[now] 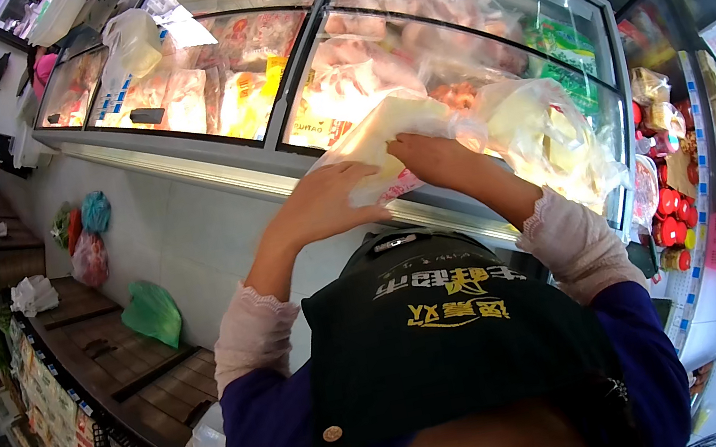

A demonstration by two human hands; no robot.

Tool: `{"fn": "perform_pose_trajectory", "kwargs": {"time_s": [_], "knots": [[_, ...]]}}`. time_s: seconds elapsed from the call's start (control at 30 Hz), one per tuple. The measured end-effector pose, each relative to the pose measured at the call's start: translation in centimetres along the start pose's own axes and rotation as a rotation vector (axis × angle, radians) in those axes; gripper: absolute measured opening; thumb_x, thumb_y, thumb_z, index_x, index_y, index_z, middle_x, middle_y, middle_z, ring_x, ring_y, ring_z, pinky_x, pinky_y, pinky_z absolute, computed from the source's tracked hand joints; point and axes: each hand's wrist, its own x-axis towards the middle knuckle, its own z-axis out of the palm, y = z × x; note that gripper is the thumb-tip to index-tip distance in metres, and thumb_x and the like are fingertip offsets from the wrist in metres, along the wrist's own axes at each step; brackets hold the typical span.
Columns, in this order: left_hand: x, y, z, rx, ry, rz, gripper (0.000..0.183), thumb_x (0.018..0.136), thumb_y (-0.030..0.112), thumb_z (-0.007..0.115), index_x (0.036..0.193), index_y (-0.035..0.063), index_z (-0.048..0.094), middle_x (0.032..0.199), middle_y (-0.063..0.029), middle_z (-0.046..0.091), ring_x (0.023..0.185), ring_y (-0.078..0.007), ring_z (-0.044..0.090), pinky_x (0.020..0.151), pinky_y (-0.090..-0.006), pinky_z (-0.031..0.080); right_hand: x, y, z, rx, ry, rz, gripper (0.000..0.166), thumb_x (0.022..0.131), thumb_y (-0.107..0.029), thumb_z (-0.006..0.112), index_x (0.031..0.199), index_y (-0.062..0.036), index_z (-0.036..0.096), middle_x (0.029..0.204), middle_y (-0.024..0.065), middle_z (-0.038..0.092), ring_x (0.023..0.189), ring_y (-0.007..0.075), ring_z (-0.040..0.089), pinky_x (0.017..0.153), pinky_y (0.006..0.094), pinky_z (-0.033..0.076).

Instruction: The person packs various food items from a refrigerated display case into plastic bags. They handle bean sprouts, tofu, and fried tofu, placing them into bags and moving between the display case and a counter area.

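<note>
Both my hands are on a clear plastic bag [407, 115] with pale contents and some pink print, at the near edge of a glass-topped freezer. My left hand [329, 201] lies along the bag's left side, thumb and fingers spread around it. The fingers of my right hand [436, 156] are bent onto the top of the bag, pinching its plastic. Just right of my right hand, another clear bag [545, 126] with pale yellowish pieces rests on the glass. The undersides of the bags are hidden.
The chest freezer [279, 104] holds bagged meat under its glass. A white bag [131, 44] lies on its far left part. Shelves with red-lidded jars [669, 201] stand at the right. At the left are a brown wooden stand [152, 382], a green bag [153, 313] and colored bags [90, 258] on the floor.
</note>
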Motion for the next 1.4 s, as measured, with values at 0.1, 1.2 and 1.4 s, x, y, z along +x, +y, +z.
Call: {"fn": "perform_pose_trajectory", "kwargs": {"time_s": [0.1,1.2,1.4], "knots": [[2.8,-1.1,2.5,-0.152,-0.102,-0.099,0.04,0.085,0.036,0.056,0.11,0.0056,0.058,0.105,-0.0158,0.061,0.095,-0.0326,0.059,0.082,-0.0401,0.046,4.4,3.0,2.0,-0.012,-0.223,0.019,0.025,0.085,-0.005,0.047,0.105,-0.0067,0.061,0.104,0.0133,0.062,0.105,0.026,0.058,0.086,0.0353,0.047],[1.1,-7.0,8.0,0.147,0.149,-0.522,0.048,0.066,0.039,0.076,0.095,0.0067,0.057,0.091,-0.0101,0.065,0.087,-0.0259,0.062,0.073,-0.0364,0.048,12.5,1.5,3.7,-0.258,-0.878,-0.111,0.066,0.057,-0.039,0.08,0.109,-0.0034,0.059,0.1,0.0161,0.064,0.1,0.0324,0.059,0.085,0.0395,0.045],[1.0,-7.0,8.4,0.065,0.177,-0.52,0.045,0.067,0.036,0.075,0.096,0.0083,0.056,0.092,-0.0102,0.064,0.086,-0.0263,0.062,0.074,-0.0375,0.047,12.4,2.5,4.5,-0.243,-0.803,-0.131,0.06,0.06,-0.03,0.08,0.11,-0.0038,0.058,0.101,0.0153,0.064,0.099,0.0317,0.059,0.084,0.0402,0.045]]}}
